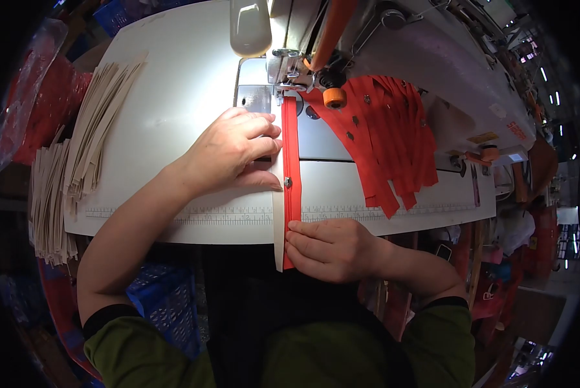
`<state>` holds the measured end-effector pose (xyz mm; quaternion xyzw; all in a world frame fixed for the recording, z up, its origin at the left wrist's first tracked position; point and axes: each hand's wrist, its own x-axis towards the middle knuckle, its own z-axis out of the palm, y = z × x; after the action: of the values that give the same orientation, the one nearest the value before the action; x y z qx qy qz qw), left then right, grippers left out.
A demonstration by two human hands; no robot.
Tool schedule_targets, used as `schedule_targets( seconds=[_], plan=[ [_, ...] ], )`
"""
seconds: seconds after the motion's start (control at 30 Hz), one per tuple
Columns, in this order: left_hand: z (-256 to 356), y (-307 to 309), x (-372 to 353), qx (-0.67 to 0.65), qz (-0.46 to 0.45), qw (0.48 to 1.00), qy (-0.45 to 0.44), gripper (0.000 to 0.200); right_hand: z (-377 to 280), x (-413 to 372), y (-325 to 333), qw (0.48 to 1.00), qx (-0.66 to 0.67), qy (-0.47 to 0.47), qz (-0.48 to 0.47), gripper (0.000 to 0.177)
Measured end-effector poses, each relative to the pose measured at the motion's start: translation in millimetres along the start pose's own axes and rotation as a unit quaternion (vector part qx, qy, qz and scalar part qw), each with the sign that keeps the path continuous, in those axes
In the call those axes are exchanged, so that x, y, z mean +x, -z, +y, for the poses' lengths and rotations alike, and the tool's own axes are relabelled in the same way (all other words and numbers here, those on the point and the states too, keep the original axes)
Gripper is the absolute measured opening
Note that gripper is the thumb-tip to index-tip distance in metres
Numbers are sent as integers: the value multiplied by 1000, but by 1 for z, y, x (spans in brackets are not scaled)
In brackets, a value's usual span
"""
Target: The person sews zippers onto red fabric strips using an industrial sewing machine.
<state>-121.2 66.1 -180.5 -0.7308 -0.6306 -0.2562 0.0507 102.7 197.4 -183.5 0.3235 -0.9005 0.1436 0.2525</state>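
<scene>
A red zipper strip (292, 139) with a metal slider (288, 182) runs from under the sewing machine's presser foot (288, 86) down past the table's front edge. Along its left side lies a cream strip (279, 226). My left hand (241, 147) rests at the upper part of the cream strip, its fingers bent and pressed on it beside the zipper. Near the table edge, my right hand (328, 249) pinches the lower end of the red zipper strip between thumb and fingers.
A pile of red zipper strips (393, 136) lies right of the needle area. Bundles of cream strips (99, 129) sit at the table's left side, beside red material in clear plastic (54, 97). A printed ruler (206, 213) follows the front edge. A blue crate (167, 304) stands below.
</scene>
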Motion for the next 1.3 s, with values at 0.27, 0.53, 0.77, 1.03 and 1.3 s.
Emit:
schedule_targets(
  seconds=[0.27,0.53,0.77,1.03,1.3],
  plan=[
    [-5,1,2,-23,-34,999,30,49,3,1,-1,1000,8,-14,12,12],
    [-14,-7,4,-2,22,1000,3,43,8,0,0,999,1,-33,6,14],
    [21,-17,-14,57,43,997,17,34,-3,-4,2,994,33,-102,-36,22],
    [96,-12,-51,-19,37,999,15,28,-2,-9,2,986,88,-135,-30,27],
    [105,-23,-57,61,65,996,-30,22,-4,-15,-2,988,73,-137,-25,26]
  ],
)
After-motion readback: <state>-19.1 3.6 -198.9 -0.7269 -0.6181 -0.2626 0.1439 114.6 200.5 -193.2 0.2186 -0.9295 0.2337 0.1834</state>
